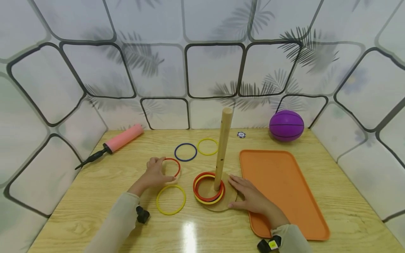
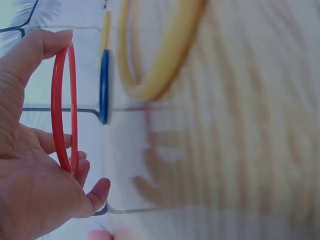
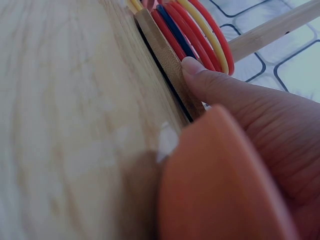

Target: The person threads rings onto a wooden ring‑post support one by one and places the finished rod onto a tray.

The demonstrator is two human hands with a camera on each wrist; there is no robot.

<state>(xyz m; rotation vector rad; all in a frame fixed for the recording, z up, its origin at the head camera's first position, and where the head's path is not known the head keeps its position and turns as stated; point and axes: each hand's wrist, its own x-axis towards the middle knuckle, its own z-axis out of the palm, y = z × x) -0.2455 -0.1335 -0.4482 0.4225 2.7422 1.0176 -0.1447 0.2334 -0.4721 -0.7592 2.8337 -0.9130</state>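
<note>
My left hand (image 1: 155, 174) grips a thin red ring (image 1: 179, 167) between thumb and fingers; in the left wrist view the red ring (image 2: 58, 110) stands on edge across the palm. Flat near that hand lies a yellow ring (image 1: 171, 213). My right hand (image 1: 251, 196) rests at the right edge of a round wooden base (image 1: 232, 196), its thumb (image 3: 195, 67) against the rim in the right wrist view. From the base rises a tall wooden post (image 1: 223, 151), tilted slightly. Stacked red, yellow and blue rings (image 1: 195, 189) encircle the post's foot.
A blue ring (image 1: 175, 154) and another yellow ring (image 1: 207, 154) lie behind. An orange tray (image 1: 281, 182) stands on the right, partly under my right forearm. Toward the back are a pink hand pump (image 1: 124, 138), a small patterned disc (image 1: 241, 135) and a purple ball (image 1: 286, 125).
</note>
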